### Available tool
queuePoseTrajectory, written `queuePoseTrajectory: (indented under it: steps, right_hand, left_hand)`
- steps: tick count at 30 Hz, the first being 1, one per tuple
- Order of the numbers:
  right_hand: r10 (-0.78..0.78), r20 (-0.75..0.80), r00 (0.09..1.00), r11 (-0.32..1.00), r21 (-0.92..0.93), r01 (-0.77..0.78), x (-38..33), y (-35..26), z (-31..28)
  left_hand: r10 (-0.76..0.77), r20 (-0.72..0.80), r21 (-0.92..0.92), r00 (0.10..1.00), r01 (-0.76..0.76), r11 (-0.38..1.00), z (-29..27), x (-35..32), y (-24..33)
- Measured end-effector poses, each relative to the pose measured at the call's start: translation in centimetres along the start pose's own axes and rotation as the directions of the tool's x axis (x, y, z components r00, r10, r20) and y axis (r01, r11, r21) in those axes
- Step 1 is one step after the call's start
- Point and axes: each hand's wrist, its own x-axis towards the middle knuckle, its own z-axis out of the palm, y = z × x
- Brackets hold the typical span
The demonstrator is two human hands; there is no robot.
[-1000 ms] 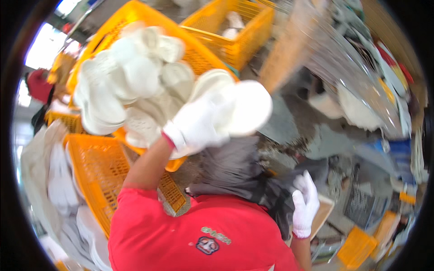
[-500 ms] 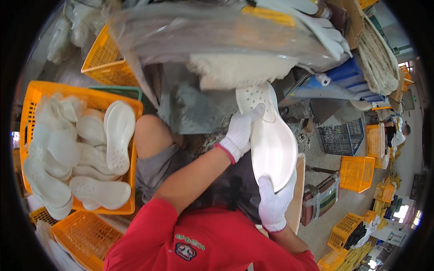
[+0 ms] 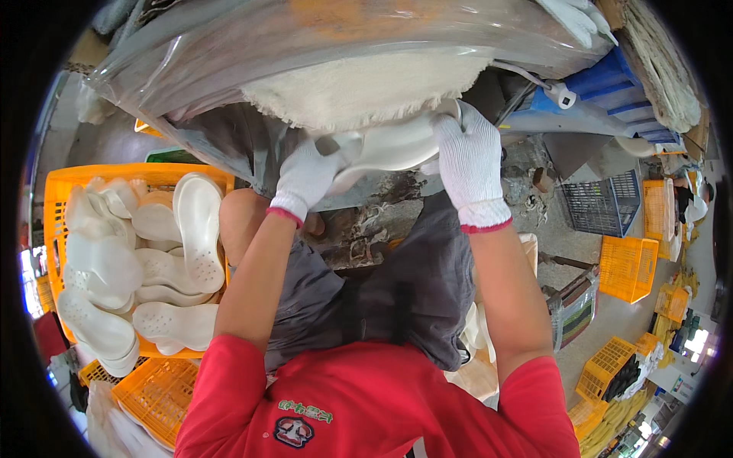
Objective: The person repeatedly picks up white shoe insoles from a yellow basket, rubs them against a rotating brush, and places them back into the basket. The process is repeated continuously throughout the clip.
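A plastic-wrapped roll [image 3: 343, 53] spans the top. An orange crate [image 3: 57, 187] of white soles sits at the left. Just under the roll, both gloved hands clamp one white sole [image 3: 389, 149]: left hand [image 3: 309, 175] closed on its near end, right hand [image 3: 469, 164] wrapped over its far end.

A white foam shoe sole [image 3: 385, 149] sits between the left hand in a white knit glove [image 3: 307, 177] and the right hand in a white knit glove [image 3: 469, 164]. Above it is a fuzzy cream buffing wheel [image 3: 366, 88]. To the left, an orange plastic crate [image 3: 57, 183] holds more soles.
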Motion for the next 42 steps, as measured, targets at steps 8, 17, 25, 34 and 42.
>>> queuePoseTrajectory:
  steps: [8,17,25,34,42]
  right_hand:
    - [-0.077,0.000,0.997,0.977,-0.199,0.076,4.6,3.3,1.1]
    - [0.182,-0.031,0.983,0.982,0.066,-0.180,-7.8,-0.2,-2.8]
    - [-0.170,-0.216,0.961,0.964,-0.238,0.117,-2.2,1.6,-1.0]
    - [-0.328,0.125,0.936,0.750,-0.568,0.339,6.0,6.6,0.3]
    - [-0.395,0.413,0.820,0.534,-0.623,0.571,-7.1,-2.9,-2.0]
  left_hand:
    - [0.324,0.117,-0.584,0.939,-0.199,0.787,-0.9,-6.5,2.7]
    - [0.072,-0.127,-0.992,0.989,-0.127,-0.015,8.7,-4.4,12.4]
    - [0.162,0.028,-0.951,0.986,-0.024,0.308,7.0,3.0,12.7]
    - [0.315,0.030,-0.366,0.949,-0.283,0.887,-0.4,-2.9,1.7]
    - [0.361,-0.452,-0.725,0.816,-0.572,0.385,9.3,2.5,8.8]
